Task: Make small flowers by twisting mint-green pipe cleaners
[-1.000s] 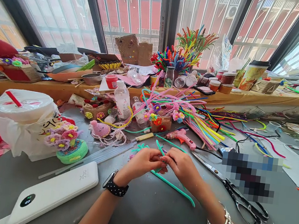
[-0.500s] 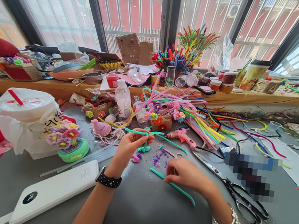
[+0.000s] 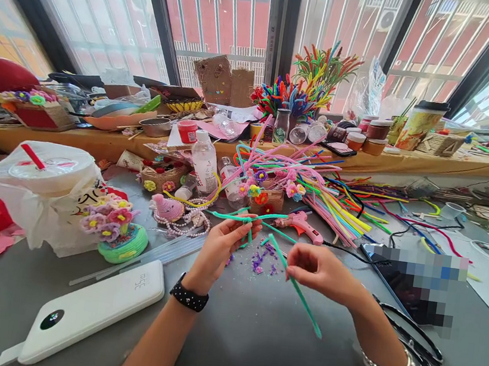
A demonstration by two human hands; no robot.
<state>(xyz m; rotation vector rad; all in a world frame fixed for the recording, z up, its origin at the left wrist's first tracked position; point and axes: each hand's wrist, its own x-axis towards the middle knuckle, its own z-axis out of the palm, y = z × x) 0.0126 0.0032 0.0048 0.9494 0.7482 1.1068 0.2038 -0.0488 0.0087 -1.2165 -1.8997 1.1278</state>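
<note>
My left hand (image 3: 223,245) is closed in a pinch on a piece made of teal pipe cleaners (image 3: 226,215), whose arms stick out to both sides. A separate teal pipe cleaner (image 3: 306,305) hangs slanted from my right hand (image 3: 326,275), gripped between thumb and fingers, its upper end pointing toward the left hand. Purple fuzz scraps (image 3: 258,261) lie on the table between the hands. Just beyond them is a pink glue gun (image 3: 299,225). My right forearm partly covers large black-handled scissors (image 3: 416,337).
A white power bank (image 3: 94,313) lies at left, near a bagged cup (image 3: 53,182) and a crocheted flower pot (image 3: 123,242). A phone (image 3: 394,281) rests at right. Behind are bottles (image 3: 205,163) and a heap of pipe cleaners (image 3: 327,200).
My right hand has picked the loose teal pipe cleaner up off the table and tilted it. The left hand, still holding its piece, has shifted slightly right in view.
</note>
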